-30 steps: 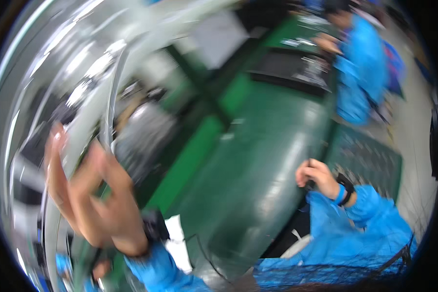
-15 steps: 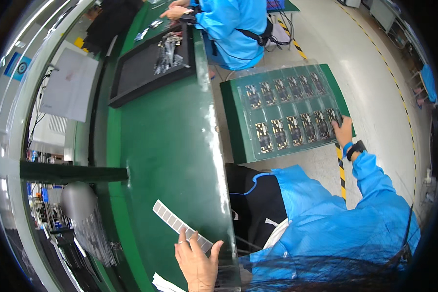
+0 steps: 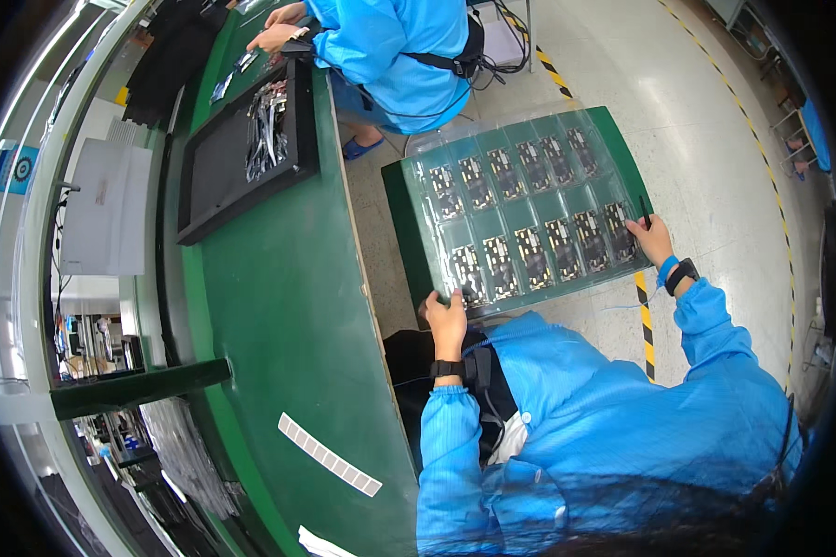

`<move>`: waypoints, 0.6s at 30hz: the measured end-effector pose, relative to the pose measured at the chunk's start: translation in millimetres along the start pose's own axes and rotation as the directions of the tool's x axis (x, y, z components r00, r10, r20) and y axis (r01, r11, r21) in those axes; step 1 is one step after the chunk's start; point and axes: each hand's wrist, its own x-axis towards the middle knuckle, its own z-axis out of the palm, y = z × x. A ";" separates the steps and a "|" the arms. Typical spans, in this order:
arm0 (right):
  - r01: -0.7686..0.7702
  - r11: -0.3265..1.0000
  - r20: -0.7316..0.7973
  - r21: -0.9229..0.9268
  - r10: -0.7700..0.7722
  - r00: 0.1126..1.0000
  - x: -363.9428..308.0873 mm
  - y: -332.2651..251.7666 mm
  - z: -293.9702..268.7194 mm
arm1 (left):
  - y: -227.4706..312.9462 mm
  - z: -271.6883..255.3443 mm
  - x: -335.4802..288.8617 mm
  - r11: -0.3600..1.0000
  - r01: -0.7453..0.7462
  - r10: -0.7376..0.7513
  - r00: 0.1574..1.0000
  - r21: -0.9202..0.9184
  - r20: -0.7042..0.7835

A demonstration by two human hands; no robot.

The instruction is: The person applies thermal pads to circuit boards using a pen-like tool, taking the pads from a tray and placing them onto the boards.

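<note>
My left hand (image 3: 448, 320) has its grip closed on the near-left corner of a flat green rectangular tray (image 3: 409, 209) with clear glossy plastic pockets, each pocket holding a small dark circuit board (image 3: 529, 255). My right hand (image 3: 655, 239) pinches the tray's edge at three o'clock. At nine o'clock lies the smooth green bench (image 3: 279, 306), carrying a strip of grey labels (image 3: 330, 455).

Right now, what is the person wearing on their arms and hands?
Both arms wear loose bright blue sleeves with snug cuffs. The left hand is bare, with a black band at its wrist. The right hand is bare too, with a blue strap and a black watch-like band.
</note>
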 end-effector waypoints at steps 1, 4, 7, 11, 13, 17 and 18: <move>-0.023 1.000 0.046 -0.014 0.024 0.999 6.8 10.3 -6.2 | -1.2 6.6 -2.5 0.997 0.050 -0.046 0.997 -0.058 0.066; -0.251 0.955 0.380 0.157 0.176 0.908 14.1 -21.7 -33.2 | 7.2 16.9 -5.9 0.991 0.105 -0.102 0.994 -0.089 0.042; -0.321 0.943 0.383 0.087 0.266 0.885 16.6 -28.1 -32.8 | -10.0 17.9 1.7 0.935 0.184 -0.120 0.968 -0.302 0.220; -0.133 0.989 0.242 0.070 0.112 0.964 25.4 10.8 -13.7 | -9.7 26.3 -9.9 0.945 0.016 -0.004 0.999 -0.327 0.035; -0.003 0.999 0.100 0.052 -0.002 0.995 8.9 15.9 -5.3 | -10.3 33.5 -13.8 0.935 -0.126 0.102 0.991 -0.331 -0.088; 0.041 0.990 0.021 0.136 -0.044 0.999 -8.5 32.0 -1.4 | 1.8 18.8 -28.5 0.903 -0.212 0.167 0.975 -0.373 -0.150; 0.093 0.988 -0.014 0.127 -0.092 0.996 -9.4 35.1 0.5 | 6.7 13.7 -34.5 0.899 -0.192 0.149 0.979 -0.392 -0.139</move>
